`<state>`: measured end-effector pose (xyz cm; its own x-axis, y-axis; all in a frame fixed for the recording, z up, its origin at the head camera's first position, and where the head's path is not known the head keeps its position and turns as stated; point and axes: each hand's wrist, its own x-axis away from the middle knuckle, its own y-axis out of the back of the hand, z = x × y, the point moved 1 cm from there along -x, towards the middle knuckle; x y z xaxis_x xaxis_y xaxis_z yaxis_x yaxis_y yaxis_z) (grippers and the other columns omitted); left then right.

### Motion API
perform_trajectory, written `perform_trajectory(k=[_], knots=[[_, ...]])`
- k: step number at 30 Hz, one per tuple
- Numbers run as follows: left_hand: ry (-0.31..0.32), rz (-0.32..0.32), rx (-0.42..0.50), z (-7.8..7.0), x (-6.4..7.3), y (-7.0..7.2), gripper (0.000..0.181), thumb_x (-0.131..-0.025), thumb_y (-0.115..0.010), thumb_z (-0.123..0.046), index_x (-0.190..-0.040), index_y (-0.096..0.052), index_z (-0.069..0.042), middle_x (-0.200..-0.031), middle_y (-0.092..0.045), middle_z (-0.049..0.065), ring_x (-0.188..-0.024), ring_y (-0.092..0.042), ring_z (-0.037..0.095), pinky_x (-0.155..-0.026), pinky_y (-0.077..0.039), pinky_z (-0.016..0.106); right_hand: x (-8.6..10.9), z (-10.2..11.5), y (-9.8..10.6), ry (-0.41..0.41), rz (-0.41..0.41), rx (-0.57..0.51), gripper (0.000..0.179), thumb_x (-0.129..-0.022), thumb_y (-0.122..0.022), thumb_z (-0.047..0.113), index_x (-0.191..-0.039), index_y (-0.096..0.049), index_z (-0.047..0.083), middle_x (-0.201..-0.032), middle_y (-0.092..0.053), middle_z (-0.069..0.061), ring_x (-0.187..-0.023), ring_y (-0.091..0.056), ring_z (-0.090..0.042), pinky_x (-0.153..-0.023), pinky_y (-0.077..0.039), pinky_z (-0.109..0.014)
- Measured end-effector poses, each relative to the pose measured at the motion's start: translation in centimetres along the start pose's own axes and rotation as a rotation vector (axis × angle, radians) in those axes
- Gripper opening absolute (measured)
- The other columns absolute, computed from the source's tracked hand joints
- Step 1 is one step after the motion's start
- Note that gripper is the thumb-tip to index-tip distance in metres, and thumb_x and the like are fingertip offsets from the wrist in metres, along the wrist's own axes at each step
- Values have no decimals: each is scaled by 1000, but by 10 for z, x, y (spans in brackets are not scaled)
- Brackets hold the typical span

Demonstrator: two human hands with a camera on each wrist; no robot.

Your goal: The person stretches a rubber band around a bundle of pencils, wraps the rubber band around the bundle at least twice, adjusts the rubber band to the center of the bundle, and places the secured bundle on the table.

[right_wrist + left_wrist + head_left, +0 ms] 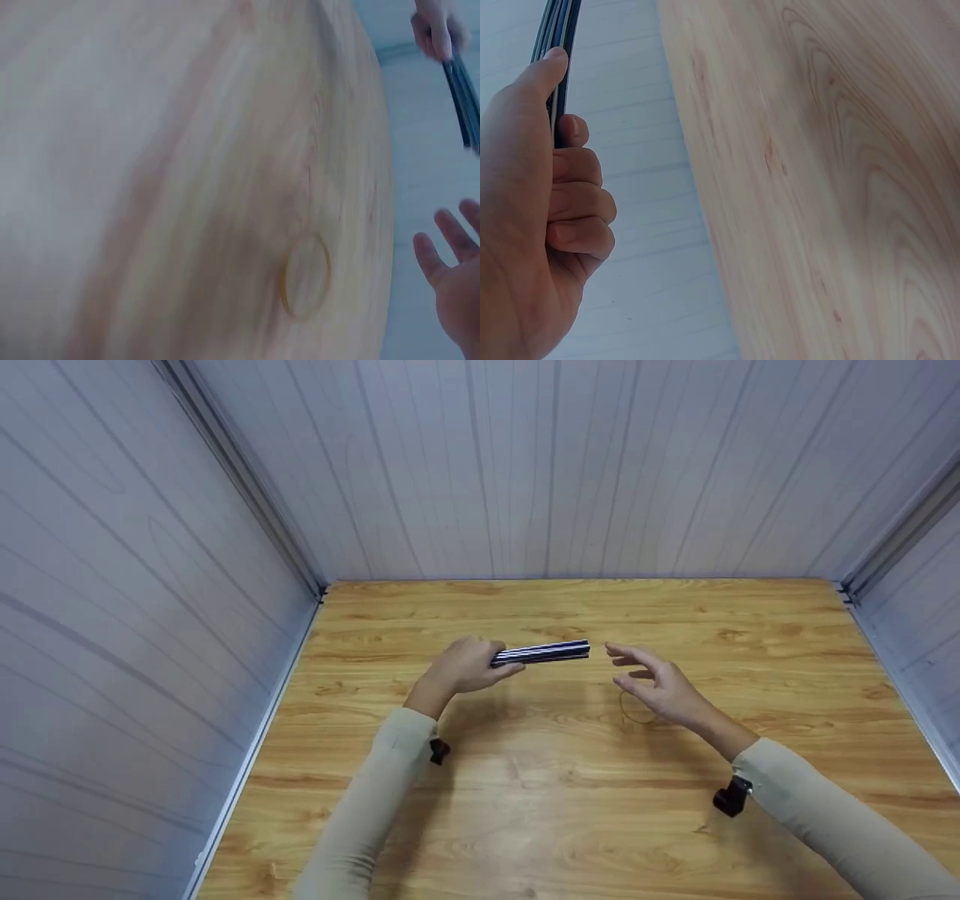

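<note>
My left hand grips one end of a bundle of slim dark sticks with light stripes, held above the table. In the left wrist view, the thumb lies along the bundle and the fingers curl round it; their exact kind cannot be made out. The free end points right, towards my right hand, which hovers with parted, slightly bent fingers and touches nothing. Below the right hand, a thin yellow rubber band lies on the table as a loose loop, partly hidden by the hand in the head view.
The wood-grained table extends under both hands. Pale panel walls stand at the back, at the left and at the right. Small black cameras hang below the left wrist and right wrist.
</note>
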<state>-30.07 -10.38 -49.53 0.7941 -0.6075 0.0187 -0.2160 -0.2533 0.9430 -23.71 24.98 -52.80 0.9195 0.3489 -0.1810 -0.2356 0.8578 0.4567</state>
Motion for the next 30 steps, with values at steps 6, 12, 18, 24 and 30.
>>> perform_trajectory(k=[6,12,18,24,30], knots=[[1,9,-6,-3,0,0,51,-114,-60,-57,-92,-62,-11,-69,-38,-6,-63,-33,10,-64,-33,30,-6,-22,16,25,98,215,52,-106,-78,8,-156,-63,8,-152,-63,-22,-134,-64,-55,-107,-55,-75],[-11,4,-10,-5,0,0,52,-115,-59,-58,-96,-66,-9,-69,-41,-6,-62,-36,10,-64,-34,29,-8,-35,27,6,194,284,45,-104,-78,3,-148,-68,7,-146,-59,-21,-127,-62,-49,-102,-56,-67],[-25,-5,-9,-5,1,-1,52,-115,-59,-56,-96,-66,-8,-70,-41,-6,-62,-36,10,-64,-33,29,-13,-51,34,-42,256,296,40,-104,-80,5,-143,-72,7,-132,-62,-23,-113,-61,-33,-95,-52,-46],[-28,-2,-3,-6,0,-1,52,-114,-60,-56,-96,-66,-7,-72,-42,-5,-65,-37,11,-65,-34,29,-15,-69,33,-97,291,332,34,-105,-80,10,-138,-75,10,-121,-66,-15,-109,-62,-25,-92,-52,-33],[-13,6,-3,-6,2,-1,51,-114,-61,-56,-97,-66,-8,-73,-43,-5,-66,-39,11,-66,-35,30,-17,-75,27,-154,294,354,21,-108,-77,15,-128,-80,12,-119,-66,-12,-109,-63,-24,-93,-51,-32]])
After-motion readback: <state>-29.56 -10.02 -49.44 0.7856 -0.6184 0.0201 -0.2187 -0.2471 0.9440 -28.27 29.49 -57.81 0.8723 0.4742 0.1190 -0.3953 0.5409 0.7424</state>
